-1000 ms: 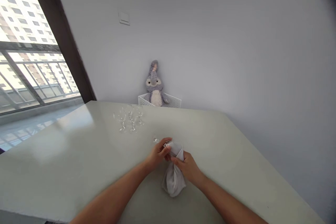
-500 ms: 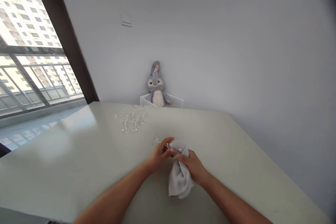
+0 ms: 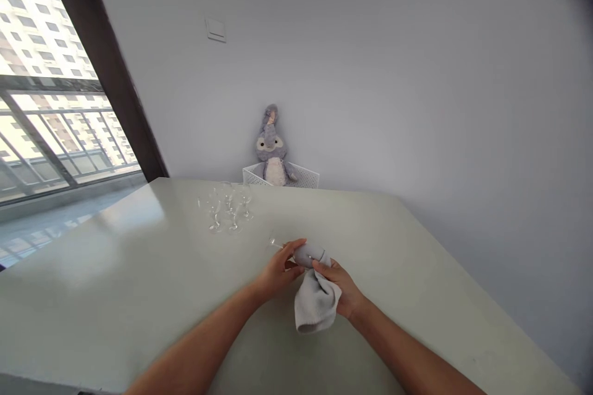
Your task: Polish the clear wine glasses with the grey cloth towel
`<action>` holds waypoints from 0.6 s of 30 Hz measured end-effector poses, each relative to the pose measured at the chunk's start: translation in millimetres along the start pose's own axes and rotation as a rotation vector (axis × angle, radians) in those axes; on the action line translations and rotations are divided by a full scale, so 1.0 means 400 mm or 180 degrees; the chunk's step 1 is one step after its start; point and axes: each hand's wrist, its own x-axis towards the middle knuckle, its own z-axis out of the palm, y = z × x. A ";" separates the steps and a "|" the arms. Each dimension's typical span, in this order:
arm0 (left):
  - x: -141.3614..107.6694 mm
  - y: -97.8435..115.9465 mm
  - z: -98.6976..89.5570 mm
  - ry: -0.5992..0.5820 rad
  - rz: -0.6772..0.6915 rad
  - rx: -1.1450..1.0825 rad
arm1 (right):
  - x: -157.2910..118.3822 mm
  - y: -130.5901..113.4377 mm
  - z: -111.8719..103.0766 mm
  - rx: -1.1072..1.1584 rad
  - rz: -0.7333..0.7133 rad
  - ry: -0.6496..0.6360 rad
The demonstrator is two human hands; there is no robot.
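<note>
Above the table, a clear stemmed glass lies sideways between my hands, its foot pointing left. My left hand is closed around the bowl near the stem. My right hand grips a light grey cloth at the rim end, with part of the cloth tucked inside the bowl and the rest hanging below. The right fingers are partly hidden by the cloth and the glass.
Several clear stemmed glasses stand upright in a group at the table's far left. Behind the pale table, a grey plush toy sits in a white perforated basket by the wall. A window is at left.
The cloth's hanging end has swung up slightly, and the glass has turned a little in my hands. The whole view has shifted slightly.
</note>
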 end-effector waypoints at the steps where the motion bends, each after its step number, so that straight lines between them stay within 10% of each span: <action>1: 0.002 -0.001 -0.001 -0.0004 -0.0087 0.0015 | -0.002 -0.001 0.001 -0.0101 0.0027 0.0012; 7: 0.008 -0.012 -0.006 0.0151 -0.0556 0.0357 | -0.006 0.016 0.006 -0.1816 -0.0429 0.0033; 14: 0.000 0.016 -0.002 0.0032 -0.0020 0.0494 | -0.001 -0.002 0.004 0.0560 0.0353 0.0310; 18: 0.003 0.020 0.002 0.0077 -0.0026 0.0130 | -0.012 0.000 0.011 0.0131 0.0157 0.0142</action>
